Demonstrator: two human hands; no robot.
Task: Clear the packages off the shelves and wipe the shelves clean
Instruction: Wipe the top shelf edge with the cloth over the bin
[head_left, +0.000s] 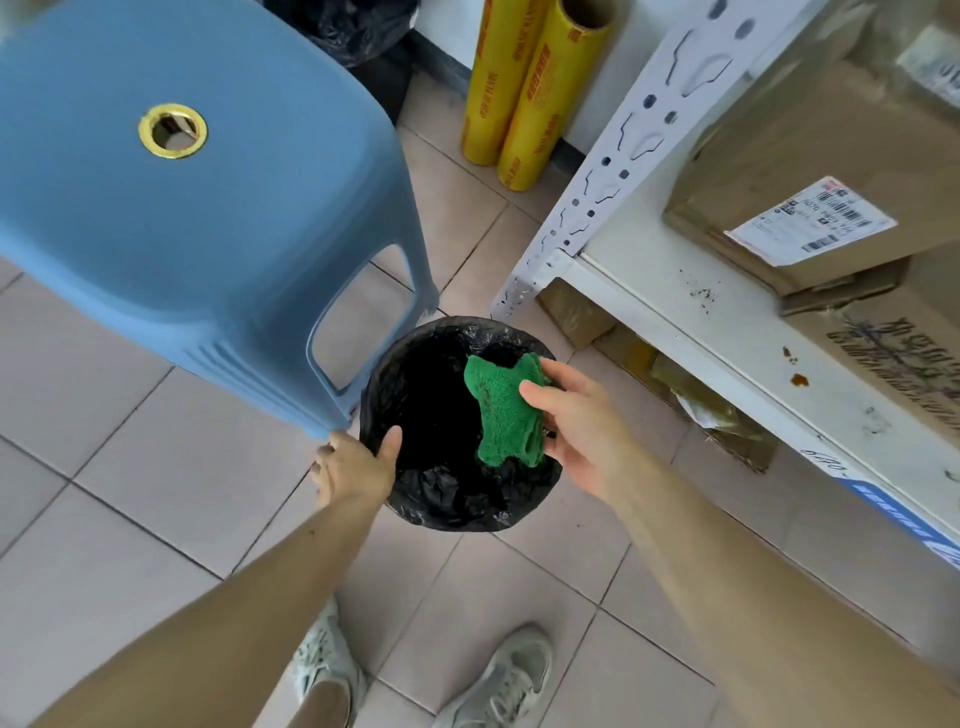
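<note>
My right hand (576, 423) grips a folded green cloth (506, 410) and holds it over the mouth of a round bin lined with a black bag (415, 374). My left hand (358, 462) holds the bin's near-left rim, thumb hooked inside. To the right runs a white metal shelf (691, 291), its board marked with dark specks and brown stains. Cardboard packages (795, 156) with a shipping label sit on that shelf, and more boxes (691, 395) lie on the level below.
A blue plastic stool (171, 197) stands at the left, its leg close to the bin. Two yellow rolls of wrap (524, 98) lean against the wall at the back. The floor is beige tile; my feet in pale shoes (498, 680) are at the bottom.
</note>
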